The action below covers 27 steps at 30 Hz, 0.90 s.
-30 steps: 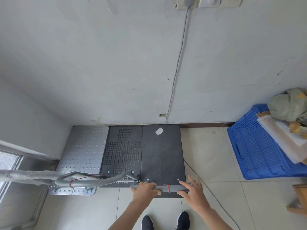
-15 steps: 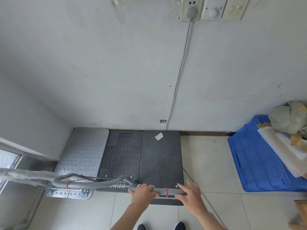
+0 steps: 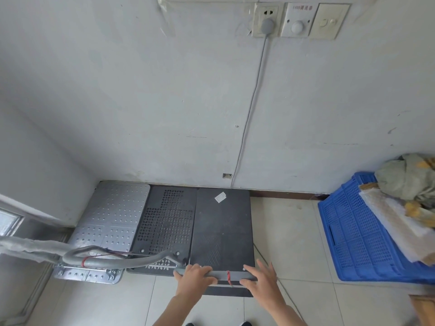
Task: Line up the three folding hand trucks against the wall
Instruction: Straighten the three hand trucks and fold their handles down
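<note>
Three folding hand trucks stand side by side with their far ends at the wall. The silver perforated hand truck (image 3: pixel 113 215) is on the left, the black perforated hand truck (image 3: pixel 168 222) in the middle, and the plain black hand truck (image 3: pixel 223 229) with a white sticker on the right. My left hand (image 3: pixel 195 278) grips the grey handle bar (image 3: pixel 222 276) of the right truck. My right hand (image 3: pixel 264 278) rests on the same bar with its fingers spread. A red tie hangs between my hands.
A foam-wrapped grey handle (image 3: pixel 113 261) juts across the near ends of the left two trucks. A blue plastic crate (image 3: pixel 353 236) holding wrapped bundles stands at the right. A grey cable (image 3: pixel 249 114) runs down the wall from a socket and across the floor tiles.
The view has tilted upward, showing more wall and the sockets. My right hand's fingers have opened over the bar. The trucks stay in place.
</note>
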Each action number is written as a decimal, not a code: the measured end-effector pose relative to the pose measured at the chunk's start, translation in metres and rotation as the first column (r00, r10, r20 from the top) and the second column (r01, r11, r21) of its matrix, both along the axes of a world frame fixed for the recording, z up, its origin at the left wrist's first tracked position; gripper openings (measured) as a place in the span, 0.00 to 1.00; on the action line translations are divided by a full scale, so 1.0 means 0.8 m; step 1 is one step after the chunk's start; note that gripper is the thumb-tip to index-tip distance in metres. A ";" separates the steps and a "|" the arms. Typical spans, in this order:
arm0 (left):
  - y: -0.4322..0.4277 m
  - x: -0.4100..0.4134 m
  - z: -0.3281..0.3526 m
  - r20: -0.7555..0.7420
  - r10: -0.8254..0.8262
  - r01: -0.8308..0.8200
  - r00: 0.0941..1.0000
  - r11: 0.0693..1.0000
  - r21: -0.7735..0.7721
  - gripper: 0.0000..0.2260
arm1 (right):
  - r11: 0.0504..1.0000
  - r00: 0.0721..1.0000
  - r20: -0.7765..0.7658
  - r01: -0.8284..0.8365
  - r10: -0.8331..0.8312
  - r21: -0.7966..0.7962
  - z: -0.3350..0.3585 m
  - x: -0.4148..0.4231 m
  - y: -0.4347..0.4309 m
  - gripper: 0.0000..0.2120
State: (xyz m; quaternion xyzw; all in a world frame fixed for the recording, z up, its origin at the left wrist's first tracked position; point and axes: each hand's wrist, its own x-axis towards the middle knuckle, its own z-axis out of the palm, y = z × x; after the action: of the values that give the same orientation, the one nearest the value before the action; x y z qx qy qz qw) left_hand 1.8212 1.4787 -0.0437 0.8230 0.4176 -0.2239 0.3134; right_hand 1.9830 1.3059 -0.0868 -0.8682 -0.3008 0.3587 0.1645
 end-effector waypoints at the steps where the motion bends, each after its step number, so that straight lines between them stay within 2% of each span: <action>1: 0.004 -0.002 -0.001 -0.003 -0.002 0.002 1.000 1.000 0.002 0.10 | 1.000 1.000 0.003 -0.006 0.006 0.000 0.000 -0.003 0.002 0.23; 13: -0.008 -0.006 -0.017 0.027 0.020 -0.020 0.999 1.000 -0.007 0.13 | 0.998 0.999 0.026 -0.047 0.048 -0.033 0.006 0.002 -0.009 0.22; 17: -0.005 -0.014 -0.017 0.008 -0.017 0.017 1.000 1.000 -0.007 0.20 | 0.995 0.994 0.070 -0.080 0.084 -0.054 0.005 -0.006 -0.009 0.24; 21: 0.007 -0.034 -0.007 0.043 -0.033 0.030 0.999 0.997 0.073 0.25 | 0.963 0.940 0.225 -0.228 0.256 -0.144 0.016 -0.017 -0.002 0.26; 24: 0.030 -0.062 0.005 0.019 -0.030 0.026 0.999 0.984 0.175 0.27 | 0.933 0.871 0.333 -0.338 0.361 -0.126 0.032 -0.044 0.014 0.24; 27: 0.059 -0.098 0.015 -0.004 0.023 -0.022 1.000 0.974 0.226 0.28 | 0.921 0.844 0.376 -0.380 0.383 -0.086 0.043 -0.077 0.036 0.25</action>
State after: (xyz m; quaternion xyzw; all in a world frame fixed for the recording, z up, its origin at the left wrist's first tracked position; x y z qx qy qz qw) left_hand 1.7426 1.5263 -0.0317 0.8478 0.4505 -0.1741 0.2191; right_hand 1.9215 1.3345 -0.0521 -0.8449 -0.4925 0.2075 0.0241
